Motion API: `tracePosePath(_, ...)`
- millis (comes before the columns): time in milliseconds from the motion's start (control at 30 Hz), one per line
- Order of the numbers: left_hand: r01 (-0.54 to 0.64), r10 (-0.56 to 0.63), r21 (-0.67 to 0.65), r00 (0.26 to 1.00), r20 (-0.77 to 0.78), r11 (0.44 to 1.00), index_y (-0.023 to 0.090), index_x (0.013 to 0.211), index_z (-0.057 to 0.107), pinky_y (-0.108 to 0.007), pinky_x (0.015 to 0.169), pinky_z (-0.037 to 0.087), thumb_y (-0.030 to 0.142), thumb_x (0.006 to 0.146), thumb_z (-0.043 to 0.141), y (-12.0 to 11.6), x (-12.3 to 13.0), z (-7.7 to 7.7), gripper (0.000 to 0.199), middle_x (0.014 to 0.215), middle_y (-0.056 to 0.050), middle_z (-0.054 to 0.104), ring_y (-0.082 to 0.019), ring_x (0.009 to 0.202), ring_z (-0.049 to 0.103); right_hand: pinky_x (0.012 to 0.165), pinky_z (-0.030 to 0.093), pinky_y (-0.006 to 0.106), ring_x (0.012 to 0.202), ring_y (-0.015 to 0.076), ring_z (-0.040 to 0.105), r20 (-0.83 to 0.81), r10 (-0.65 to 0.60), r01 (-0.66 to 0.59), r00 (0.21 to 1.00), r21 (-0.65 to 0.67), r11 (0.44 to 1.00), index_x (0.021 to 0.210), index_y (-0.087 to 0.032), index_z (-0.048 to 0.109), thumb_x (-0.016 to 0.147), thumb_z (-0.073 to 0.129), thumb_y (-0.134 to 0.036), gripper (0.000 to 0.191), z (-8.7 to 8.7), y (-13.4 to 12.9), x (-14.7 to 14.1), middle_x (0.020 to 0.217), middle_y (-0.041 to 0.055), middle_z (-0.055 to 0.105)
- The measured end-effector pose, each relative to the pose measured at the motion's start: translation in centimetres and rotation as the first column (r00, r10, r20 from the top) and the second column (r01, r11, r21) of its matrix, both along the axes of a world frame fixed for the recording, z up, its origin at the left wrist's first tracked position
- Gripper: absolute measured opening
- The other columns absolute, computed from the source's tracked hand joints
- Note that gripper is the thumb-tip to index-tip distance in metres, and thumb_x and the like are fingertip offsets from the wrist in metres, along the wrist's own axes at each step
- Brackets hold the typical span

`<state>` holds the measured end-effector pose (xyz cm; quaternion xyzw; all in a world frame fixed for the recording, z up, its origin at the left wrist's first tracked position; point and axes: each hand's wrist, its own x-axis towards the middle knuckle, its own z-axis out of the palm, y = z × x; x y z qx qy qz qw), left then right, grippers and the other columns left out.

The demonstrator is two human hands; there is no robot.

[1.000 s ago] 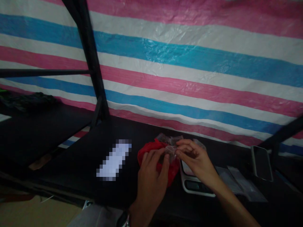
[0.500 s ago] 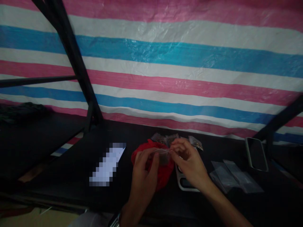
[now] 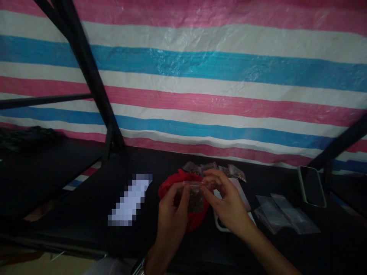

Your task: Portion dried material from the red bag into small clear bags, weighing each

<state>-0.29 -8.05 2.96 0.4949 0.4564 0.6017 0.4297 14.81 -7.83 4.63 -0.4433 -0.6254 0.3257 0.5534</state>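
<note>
A small clear bag (image 3: pixel 196 201) with dark contents hangs between my two hands, over a red plastic bag (image 3: pixel 197 222). My left hand (image 3: pixel 174 208) pinches the small bag's upper left corner between thumb and finger. At its upper right corner, my right hand (image 3: pixel 225 198) grips the top edge the same way. Partly under my right hand lies a white device (image 3: pixel 222 226), with a pinkish flat surface (image 3: pixel 241 194) behind it. Several filled clear bags (image 3: pixel 236 172) rest in a row behind the red bag.
Flat clear bags (image 3: pixel 286 214) lie to the right on the black table (image 3: pixel 94 202), beside a phone (image 3: pixel 312 186). A pixelated pale sheet (image 3: pixel 130 200) is at the left. Dark frame bars (image 3: pixel 96 82) stand before a striped sheet (image 3: pixel 200 88).
The small bag has come into fuller view, its dark contents now hanging below my fingers. My right hand has shifted slightly, and more of the pinkish surface shows behind it.
</note>
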Motion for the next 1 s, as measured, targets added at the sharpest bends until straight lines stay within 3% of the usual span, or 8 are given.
tracePosePath(133, 0.005, -0.005, 0.019, 1.0, -0.013, 1.0, 0.022, 0.086, 0.077, -0.023, 0.066, 0.06, 0.041, 0.092, 0.067, 0.0, 0.01, -0.07, 0.022, 0.082, -0.002, 0.079, -0.018, 0.073, 0.075, 0.072, 0.05, 0.027, 0.078, 0.0157, 0.062, -0.016, 0.008, -0.008, 1.0, -0.022, 1.0, 0.114, -0.027, 0.064, 0.093, 0.068, -0.027, 0.022, -0.04, -0.17, -0.15, 0.091, -0.0003, 0.069)
tracePosePath(500, 0.008, -0.003, 0.082, 0.998, -0.06, 0.997, 0.022, 0.089, 0.078, -0.021, 0.069, 0.061, 0.041, 0.092, 0.066, 0.09, -0.18, -0.56, 0.023, 0.084, -0.002, 0.081, -0.016, 0.075, 0.076, 0.068, 0.048, 0.026, 0.075, 0.015, 0.062, -0.142, 0.029, -0.042, 0.989, -0.089, 0.995, 0.116, -0.027, 0.06, 0.088, 0.073, -0.03, 0.031, -0.01, 0.08, -0.32, 0.09, -0.0013, 0.067)
tracePosePath(700, 0.005, 0.012, 0.14, 0.993, -0.119, 0.99, 0.022, 0.089, 0.078, -0.02, 0.07, 0.059, 0.037, 0.093, 0.065, 0.16, -0.1, -0.78, 0.02, 0.085, -0.001, 0.08, -0.014, 0.076, 0.075, 0.069, 0.047, 0.026, 0.076, 0.0146, 0.06, -0.118, -0.002, -0.003, 0.993, -0.045, 0.999, 0.103, -0.026, 0.059, 0.089, 0.069, -0.024, 0.017, -0.15, 0.0, -0.39, 0.086, -0.0022, 0.063)
tracePosePath(867, 0.028, -0.001, 0.163, 0.986, -0.164, 0.986, 0.022, 0.088, 0.078, -0.023, 0.075, 0.058, 0.035, 0.092, 0.068, 0.05, -0.01, -0.88, 0.017, 0.087, -0.001, 0.079, -0.016, 0.078, 0.072, 0.076, 0.049, 0.026, 0.083, 0.015, 0.063, -0.032, 0.068, -0.069, 0.997, -0.025, 0.997, 0.118, -0.027, 0.058, 0.092, 0.066, -0.021, 0.028, -0.09, -0.42, -0.51, 0.091, -0.0023, 0.065)
tracePosePath(1000, 0.077, -0.045, 0.155, 0.979, -0.2, 0.985, 0.023, 0.089, 0.079, -0.028, 0.08, 0.058, 0.036, 0.092, 0.068, 0.1, -0.15, -0.98, 0.017, 0.089, -0.002, 0.079, -0.017, 0.081, 0.071, 0.078, 0.049, 0.027, 0.081, 0.0145, 0.064, -0.025, 0.016, -0.016, 1.0, 0.02, 1.0, 0.107, -0.027, 0.058, 0.09, 0.067, -0.021, 0.02, 0.15, -0.63, -0.77, 0.087, -0.0036, 0.066)
